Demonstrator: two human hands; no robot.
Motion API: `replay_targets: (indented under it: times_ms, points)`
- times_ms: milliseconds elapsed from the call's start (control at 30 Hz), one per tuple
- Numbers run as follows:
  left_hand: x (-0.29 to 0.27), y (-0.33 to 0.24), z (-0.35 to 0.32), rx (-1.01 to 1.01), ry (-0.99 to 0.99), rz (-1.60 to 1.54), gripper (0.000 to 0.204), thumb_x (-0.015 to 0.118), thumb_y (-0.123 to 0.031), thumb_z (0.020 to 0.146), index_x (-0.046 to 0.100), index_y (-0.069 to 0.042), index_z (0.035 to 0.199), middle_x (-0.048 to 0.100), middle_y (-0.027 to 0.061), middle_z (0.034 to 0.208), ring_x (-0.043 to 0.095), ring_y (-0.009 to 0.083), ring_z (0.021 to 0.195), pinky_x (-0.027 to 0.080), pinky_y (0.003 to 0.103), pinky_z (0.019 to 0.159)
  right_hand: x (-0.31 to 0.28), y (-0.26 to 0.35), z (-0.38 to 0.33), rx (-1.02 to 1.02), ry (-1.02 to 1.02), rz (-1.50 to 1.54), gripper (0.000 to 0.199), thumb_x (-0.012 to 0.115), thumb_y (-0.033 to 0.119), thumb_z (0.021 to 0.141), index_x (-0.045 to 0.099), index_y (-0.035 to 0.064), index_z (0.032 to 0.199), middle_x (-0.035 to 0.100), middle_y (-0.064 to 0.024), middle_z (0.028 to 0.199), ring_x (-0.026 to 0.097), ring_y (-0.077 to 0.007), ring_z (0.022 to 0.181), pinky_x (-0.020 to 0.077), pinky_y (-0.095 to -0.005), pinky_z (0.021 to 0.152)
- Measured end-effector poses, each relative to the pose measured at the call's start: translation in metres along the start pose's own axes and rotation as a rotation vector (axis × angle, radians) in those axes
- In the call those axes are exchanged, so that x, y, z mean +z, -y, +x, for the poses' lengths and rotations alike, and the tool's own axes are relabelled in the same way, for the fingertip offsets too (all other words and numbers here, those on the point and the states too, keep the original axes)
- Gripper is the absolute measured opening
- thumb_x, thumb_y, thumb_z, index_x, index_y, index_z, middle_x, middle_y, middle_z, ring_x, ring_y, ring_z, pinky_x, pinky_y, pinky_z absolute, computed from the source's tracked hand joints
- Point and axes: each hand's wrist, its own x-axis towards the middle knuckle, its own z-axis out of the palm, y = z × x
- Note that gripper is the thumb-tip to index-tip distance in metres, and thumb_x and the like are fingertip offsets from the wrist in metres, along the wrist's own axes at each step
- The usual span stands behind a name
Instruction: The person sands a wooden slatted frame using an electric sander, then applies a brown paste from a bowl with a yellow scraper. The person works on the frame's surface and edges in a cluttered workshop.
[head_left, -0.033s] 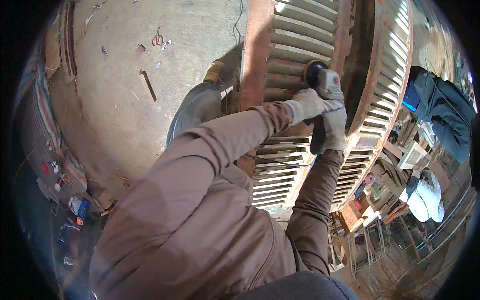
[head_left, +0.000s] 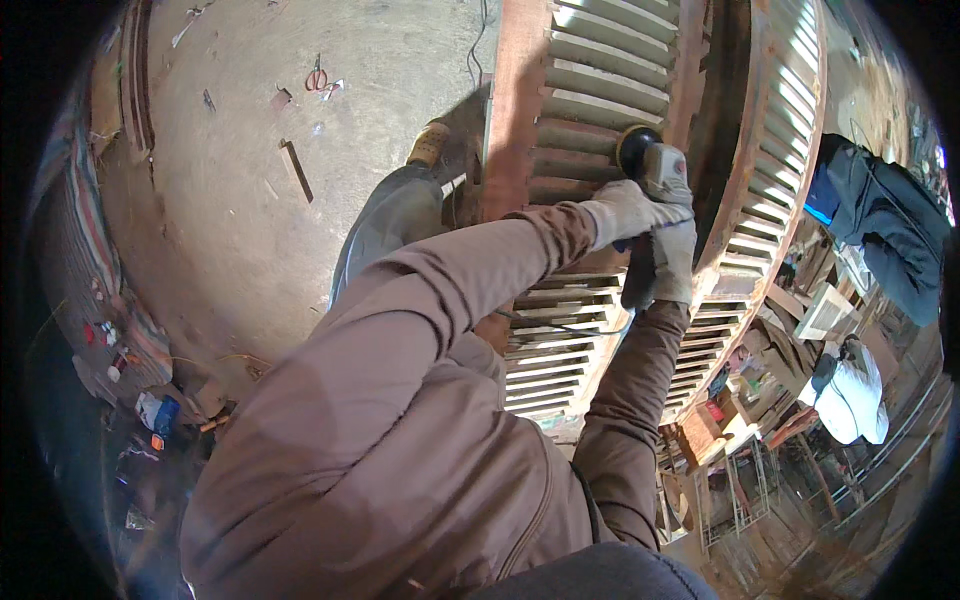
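Both my hands wear pale work gloves and are closed on an angle grinder (head_left: 664, 170) with a round black disc (head_left: 634, 150). My left hand (head_left: 622, 210) grips it from the left side, close behind the head. My right hand (head_left: 674, 250) wraps round the body further back. The disc is over the slats beside the right-hand rail of a reddish-brown louvred wooden shutter (head_left: 515, 130); whether it touches the wood I cannot tell. A dark power cord (head_left: 560, 326) crosses the shutter's lower slats.
A second louvred shutter (head_left: 737, 200) stands to the right, past a dark gap. Red-handled scissors (head_left: 316, 78) and a wood strip (head_left: 296, 170) lie on the concrete floor at left. Dark clothing (head_left: 880, 225), a white bundle (head_left: 850, 395) and wood scraps (head_left: 790, 300) are at right.
The grinder and both hands have shifted slightly to the right across the slats. My grip looks the same.
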Motion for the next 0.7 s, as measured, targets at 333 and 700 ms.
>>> replay_targets:
  times_ms: [333,700]
  points:
    - [-0.051,0.031,-0.058,0.019,-0.165,-0.152,0.071,0.082,-0.065,0.077,0.077,0.003,0.096,0.074,0.0114,0.079,0.072,0.018,0.065,0.058,0.032,0.057,0.044,0.064,-0.026,-0.045,-0.03,-0.128,0.068,0.084,0.04,0.076,0.059,0.0055,0.129,0.074,-0.0227,0.113,0.071,-0.0405,0.108,0.0558,-0.0479,0.089]
    - [0.003,-0.019,0.009,-0.024,-0.005,0.115,0.073,0.076,-0.073,0.077,0.078,-0.002,0.093,0.071,0.0114,0.072,0.07,0.0198,0.06,0.056,0.033,0.055,-0.01,-0.006,0.009,-0.018,-0.104,0.068,0.055,0.079,0.034,0.084,0.065,0.0068,0.129,0.076,-0.0159,0.109,0.073,-0.0258,0.1,0.0562,-0.0382,0.084]
